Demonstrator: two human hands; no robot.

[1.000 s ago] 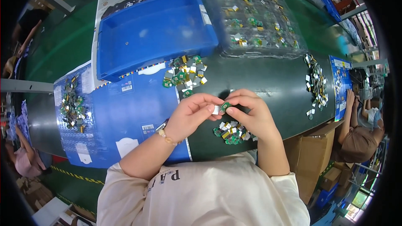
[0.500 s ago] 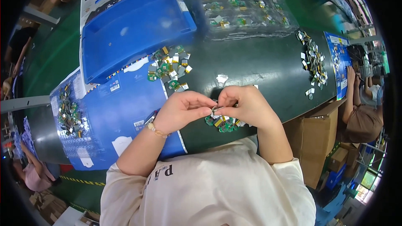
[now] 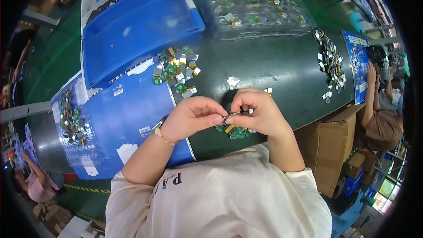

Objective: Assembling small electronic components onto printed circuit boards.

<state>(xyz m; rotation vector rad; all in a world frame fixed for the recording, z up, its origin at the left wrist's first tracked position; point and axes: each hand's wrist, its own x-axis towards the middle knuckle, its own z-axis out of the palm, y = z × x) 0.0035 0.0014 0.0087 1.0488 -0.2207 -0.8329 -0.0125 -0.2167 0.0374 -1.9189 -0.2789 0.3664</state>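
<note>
My left hand (image 3: 200, 113) and my right hand (image 3: 255, 111) meet over the near part of the dark table, both closed in a pinch. Between their fingertips is a small flat electronic part (image 3: 230, 115), seen nearly edge-on; its details are too small to make out. Directly below the fingers lies a pile of green circuit boards (image 3: 239, 133) with white and yellow-edged pieces, partly hidden by my right hand. Just beyond my hands is a white scrap (image 3: 233, 82). A small white-and-yellow piece (image 3: 269, 91) shows beside my right knuckles.
A blue tray (image 3: 132, 39) stands far left, with a board pile (image 3: 178, 70) at its near corner. Blue printed sheets (image 3: 132, 119) cover the left, bearing another pile (image 3: 72, 119). Stacked clear trays (image 3: 260, 4) hold boards. More boards (image 3: 332, 64) lie right, above a cardboard box (image 3: 328, 150).
The part between my fingertips shows more of its length now. My right hand has shifted slightly, exposing the white-and-yellow piece beside its knuckles. The whole view has moved a little.
</note>
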